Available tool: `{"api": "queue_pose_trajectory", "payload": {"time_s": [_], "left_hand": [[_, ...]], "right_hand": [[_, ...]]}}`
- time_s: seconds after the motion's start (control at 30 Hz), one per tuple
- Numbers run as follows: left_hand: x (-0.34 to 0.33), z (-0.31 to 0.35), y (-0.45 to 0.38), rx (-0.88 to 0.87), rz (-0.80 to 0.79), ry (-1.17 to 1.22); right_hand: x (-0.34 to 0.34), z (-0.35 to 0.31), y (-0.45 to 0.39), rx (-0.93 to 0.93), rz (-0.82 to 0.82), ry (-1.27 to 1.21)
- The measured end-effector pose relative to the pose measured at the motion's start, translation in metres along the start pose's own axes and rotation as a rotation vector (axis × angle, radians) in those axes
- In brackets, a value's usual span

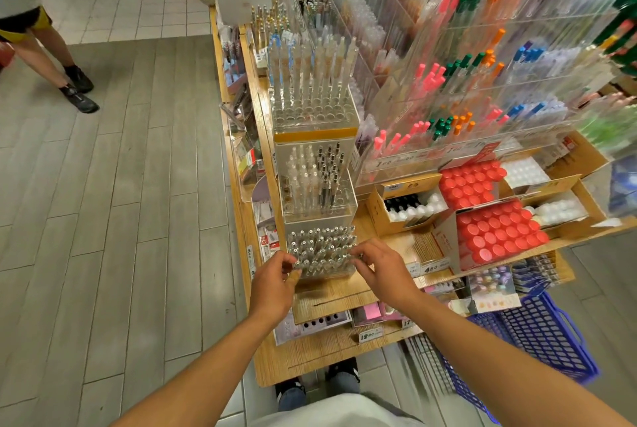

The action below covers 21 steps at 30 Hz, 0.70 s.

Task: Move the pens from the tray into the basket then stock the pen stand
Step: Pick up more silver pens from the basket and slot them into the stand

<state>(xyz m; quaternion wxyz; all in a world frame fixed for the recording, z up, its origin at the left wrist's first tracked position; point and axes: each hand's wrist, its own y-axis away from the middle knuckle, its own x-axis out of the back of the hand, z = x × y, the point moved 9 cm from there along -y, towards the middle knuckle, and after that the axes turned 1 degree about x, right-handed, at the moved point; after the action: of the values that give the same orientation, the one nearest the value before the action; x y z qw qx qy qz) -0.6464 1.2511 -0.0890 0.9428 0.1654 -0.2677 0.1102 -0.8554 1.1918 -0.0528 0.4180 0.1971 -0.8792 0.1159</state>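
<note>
Head view: you stand at the wooden display shelf (pixel 331 292), both hands at the lowest clear acrylic pen tray (pixel 322 252), which is packed with upright silver-capped clear pens (pixel 320 244). Your left hand (pixel 275 283) pinches a pen at the tray's left front corner; your right hand (pixel 381 268) has curled fingers on pens at the right edge — whether it holds one, cannot tell. Judgement: draw pens straight up, a few at a time, so neighbours do not tip. The blue plastic mesh basket (pixel 537 333) sits low to your right, well apart from the tray; contents not visible. Two taller clear stands (pixel 315 185) above — partly filled.
</note>
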Motion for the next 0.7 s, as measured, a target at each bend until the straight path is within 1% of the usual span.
{"api": "queue_pose_trajectory", "payload": {"time_s": [0.23,0.33,0.47,0.53,0.6,0.7], "left_hand": [[-0.001,-0.001,0.000,-0.010,-0.015,-0.003],[-0.002,-0.004,-0.001,0.025,-0.028,-0.019],[-0.006,-0.015,0.000,0.114,-0.082,0.008],[-0.007,-0.021,0.002,0.176,-0.102,0.053],[-0.011,-0.030,0.006,0.293,-0.144,0.117],[-0.025,-0.041,0.019,0.456,-0.257,0.246]], "right_hand": [[-0.007,0.011,0.001,-0.075,-0.010,-0.053],[-0.006,0.015,0.002,-0.131,-0.004,-0.103],[-0.007,0.023,0.011,-0.245,-0.023,-0.268],[-0.009,0.024,0.017,-0.269,-0.052,-0.280],[-0.009,0.025,0.023,-0.286,-0.071,-0.278],[-0.010,0.032,0.040,-0.366,-0.061,-0.372]]}}
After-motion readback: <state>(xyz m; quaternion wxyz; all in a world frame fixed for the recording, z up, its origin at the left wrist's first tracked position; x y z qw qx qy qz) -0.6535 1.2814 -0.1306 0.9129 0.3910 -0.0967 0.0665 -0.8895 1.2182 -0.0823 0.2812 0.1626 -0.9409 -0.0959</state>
